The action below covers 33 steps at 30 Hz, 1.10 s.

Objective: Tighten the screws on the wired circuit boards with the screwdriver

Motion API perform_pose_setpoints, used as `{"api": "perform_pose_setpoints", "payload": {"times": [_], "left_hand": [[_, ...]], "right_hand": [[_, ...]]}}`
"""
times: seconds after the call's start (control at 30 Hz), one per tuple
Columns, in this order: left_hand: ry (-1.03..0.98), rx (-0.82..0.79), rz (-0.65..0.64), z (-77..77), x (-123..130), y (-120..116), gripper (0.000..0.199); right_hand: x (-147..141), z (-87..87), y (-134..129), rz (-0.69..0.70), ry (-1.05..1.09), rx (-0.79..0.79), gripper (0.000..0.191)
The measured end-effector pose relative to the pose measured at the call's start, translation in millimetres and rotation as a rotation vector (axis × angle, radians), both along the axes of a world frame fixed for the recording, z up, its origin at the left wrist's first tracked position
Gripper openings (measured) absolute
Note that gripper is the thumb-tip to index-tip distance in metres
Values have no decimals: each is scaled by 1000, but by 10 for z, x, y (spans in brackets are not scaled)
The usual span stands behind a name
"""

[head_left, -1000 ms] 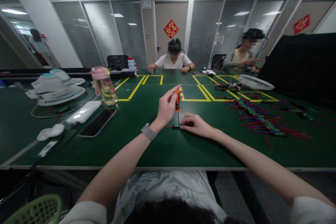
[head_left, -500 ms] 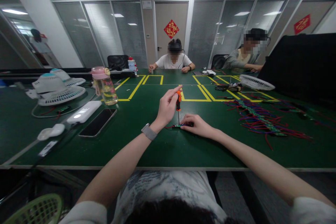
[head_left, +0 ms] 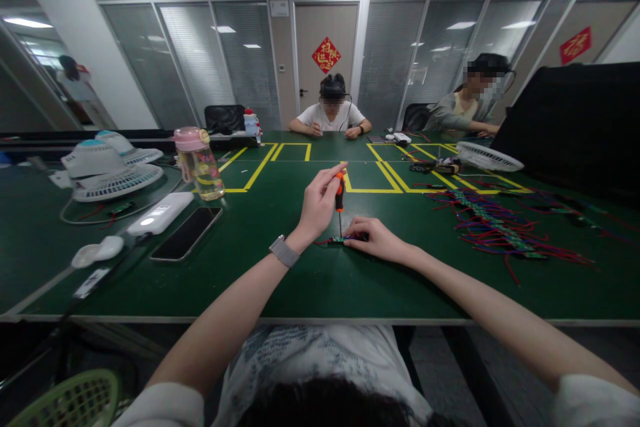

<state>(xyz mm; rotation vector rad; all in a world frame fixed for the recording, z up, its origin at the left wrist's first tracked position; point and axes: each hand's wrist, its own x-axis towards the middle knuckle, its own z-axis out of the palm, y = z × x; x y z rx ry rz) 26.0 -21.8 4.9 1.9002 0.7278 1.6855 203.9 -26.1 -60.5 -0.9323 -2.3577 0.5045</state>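
Note:
My left hand [head_left: 320, 199] is closed on the orange and black handle of a screwdriver [head_left: 340, 195], which stands upright. Its tip meets a small green circuit board [head_left: 337, 240] lying flat on the green table [head_left: 280, 287]. Pinched at the board's right end are the fingers of my right hand [head_left: 375, 239], resting on the table top. A red wire runs out from the board's left side, and dark wires show under my right fingers. Exactly where the tip sits on the board is too small to tell.
To the right lies a row of several wired circuit boards [head_left: 493, 220]. On the left are a phone [head_left: 187, 233], a white power bank [head_left: 160, 213], a pink-lidded bottle [head_left: 201, 163] and white fans [head_left: 117, 170]. A person [head_left: 331, 113] sits opposite, another at the far right.
My hands, the screwdriver and the board keep their places. The person opposite has drawn one hand inward toward the other.

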Motion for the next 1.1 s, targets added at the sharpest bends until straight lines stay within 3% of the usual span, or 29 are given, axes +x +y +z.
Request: {"api": "perform_pose_setpoints", "payload": {"times": [0.07, 0.3, 0.57, 0.77, 0.97, 1.1], "left_hand": [[-13, -20, -16, -7, 4, 3, 30], [22, 73, 105, -20, -4, 1, 18], [-20, -15, 12, -23, 2, 19, 28], [8, 84, 112, -26, -6, 1, 17], [-3, 12, 18, -15, -9, 10, 30], [-32, -33, -12, -18, 10, 9, 28]], "right_hand": [[-2, 2, -2, -2, -1, 0, 20], [-5, 5, -8, -1, 9, 4, 21], [-4, -8, -1, 6, 9, -3, 21], [-8, 1, -8, 1, 11, -8, 20], [-2, -5, -1, 7, 9, -2, 20], [-2, -3, -3, 3, 4, -1, 19]]}}
